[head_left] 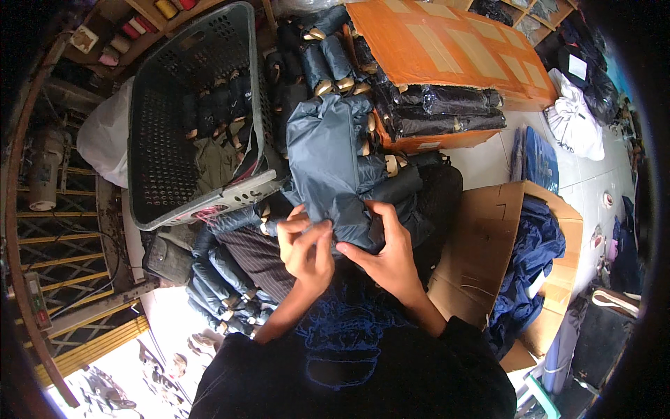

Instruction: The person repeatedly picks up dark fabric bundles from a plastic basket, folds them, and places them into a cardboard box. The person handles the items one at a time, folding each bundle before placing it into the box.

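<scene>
A slate-grey piece of thin, shiny nylon cloth (322,150) lies spread lengthwise in front of me, over my lap and several rolled dark-blue bundles. My left hand (307,250) pinches its near end, thumb and fingertips together at the edge. On the opposite side of that end, my right hand (386,253) grips the cloth between thumb and fingers, where it bunches into folds. What lies inside or under the cloth is hidden. Rolled dark-blue bundles (336,59) with tan ends lie beyond it.
A black perforated plastic basket (262,105) with more bundles stands at the left. An orange taped carton (447,42) lies at the far right, beside dark plastic-wrapped packs (447,115). An open cardboard box (474,258) near my right holds navy cloth (527,244).
</scene>
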{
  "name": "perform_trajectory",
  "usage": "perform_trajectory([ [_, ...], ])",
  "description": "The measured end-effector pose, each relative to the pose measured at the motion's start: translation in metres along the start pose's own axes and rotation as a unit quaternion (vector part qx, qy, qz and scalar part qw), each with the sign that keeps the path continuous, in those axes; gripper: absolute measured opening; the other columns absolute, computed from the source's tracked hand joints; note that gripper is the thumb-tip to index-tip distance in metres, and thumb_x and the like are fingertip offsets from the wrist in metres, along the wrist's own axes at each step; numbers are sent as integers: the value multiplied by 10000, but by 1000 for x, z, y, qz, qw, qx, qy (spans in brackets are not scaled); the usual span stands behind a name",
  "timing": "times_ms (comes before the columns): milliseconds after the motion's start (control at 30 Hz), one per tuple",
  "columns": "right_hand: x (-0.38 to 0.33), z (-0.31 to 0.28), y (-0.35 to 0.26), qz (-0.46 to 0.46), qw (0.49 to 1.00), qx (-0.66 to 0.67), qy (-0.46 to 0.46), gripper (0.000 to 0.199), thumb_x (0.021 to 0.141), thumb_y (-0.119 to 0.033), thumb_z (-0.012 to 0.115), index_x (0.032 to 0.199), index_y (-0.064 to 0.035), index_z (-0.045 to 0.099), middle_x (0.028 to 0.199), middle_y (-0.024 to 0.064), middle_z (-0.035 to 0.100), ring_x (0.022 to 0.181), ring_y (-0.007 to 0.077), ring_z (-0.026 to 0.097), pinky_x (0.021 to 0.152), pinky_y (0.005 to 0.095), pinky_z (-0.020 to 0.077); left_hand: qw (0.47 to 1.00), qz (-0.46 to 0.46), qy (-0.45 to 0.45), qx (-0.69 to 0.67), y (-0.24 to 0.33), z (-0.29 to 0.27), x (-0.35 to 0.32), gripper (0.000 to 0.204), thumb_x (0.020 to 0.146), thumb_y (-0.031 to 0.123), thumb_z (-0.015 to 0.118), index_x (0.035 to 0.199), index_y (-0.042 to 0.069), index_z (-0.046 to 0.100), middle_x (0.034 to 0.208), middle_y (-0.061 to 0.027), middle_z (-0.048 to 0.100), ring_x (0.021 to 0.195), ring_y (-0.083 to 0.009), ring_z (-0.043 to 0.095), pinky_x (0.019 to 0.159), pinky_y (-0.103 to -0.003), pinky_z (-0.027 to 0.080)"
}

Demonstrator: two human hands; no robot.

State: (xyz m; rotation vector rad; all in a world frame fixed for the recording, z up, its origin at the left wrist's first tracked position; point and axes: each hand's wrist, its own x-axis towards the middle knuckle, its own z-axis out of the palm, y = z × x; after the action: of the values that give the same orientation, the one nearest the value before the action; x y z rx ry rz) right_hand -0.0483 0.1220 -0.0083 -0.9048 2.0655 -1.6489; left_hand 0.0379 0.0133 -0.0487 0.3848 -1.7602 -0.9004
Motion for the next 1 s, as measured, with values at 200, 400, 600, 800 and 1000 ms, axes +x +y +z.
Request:
perform_trajectory([
  [200, -3, 7, 1, -27, 997, -62, 22, 633, 684, -191, 814, 1184, 6, 480, 1101, 202, 581, 1005, 361, 608, 838, 391, 491, 967, -158, 84, -181, -2, 8, -11, 316, 881, 264, 617, 1039, 11, 513, 943, -93, 480, 880, -181, 463, 853, -298, 370],
  [400, 0, 12, 2, -75, 985, -150, 30, 647, 678, -201, 808, 1187, 4, 464, 1073, 201, 571, 969, 378, 604, 779, 419, 511, 836, -427, -15, -344, 1, 5, 7, 479, 953, 305, 545, 1289, -13, 419, 1211, -87, 530, 1104, -187, 506, 971, -343, 380],
  [600, 5, 12, 6, -25, 987, -155, 44, 626, 655, -149, 825, 1133, 7, 453, 1088, 220, 569, 952, 402, 612, 772, 418, 514, 809, -468, -76, -346, 4, 11, -16, 459, 976, 350, 496, 1248, -19, 475, 1193, -106, 565, 1093, -195, 535, 957, -347, 412],
  [800, 14, -7, 7, -45, 995, -19, -83, 646, 779, -169, 750, 1287, 18, 397, 1124, 171, 570, 1059, 285, 584, 864, 341, 464, 766, -509, -53, -390, -5, 4, 4, 484, 962, 399, 466, 1246, 8, 471, 1232, -96, 549, 1161, -233, 501, 1019, -390, 353],
  [1000, 6, 8, 34, 210, 936, 243, -145, 440, 949, -267, 532, 1265, 32, 462, 1089, 117, 606, 962, 178, 575, 851, 293, 449, 757, -518, -7, -398, 0, 0, 2, 611, 897, 470, 525, 1302, 22, 430, 1275, -120, 532, 1176, -255, 503, 1032, -386, 350],
])
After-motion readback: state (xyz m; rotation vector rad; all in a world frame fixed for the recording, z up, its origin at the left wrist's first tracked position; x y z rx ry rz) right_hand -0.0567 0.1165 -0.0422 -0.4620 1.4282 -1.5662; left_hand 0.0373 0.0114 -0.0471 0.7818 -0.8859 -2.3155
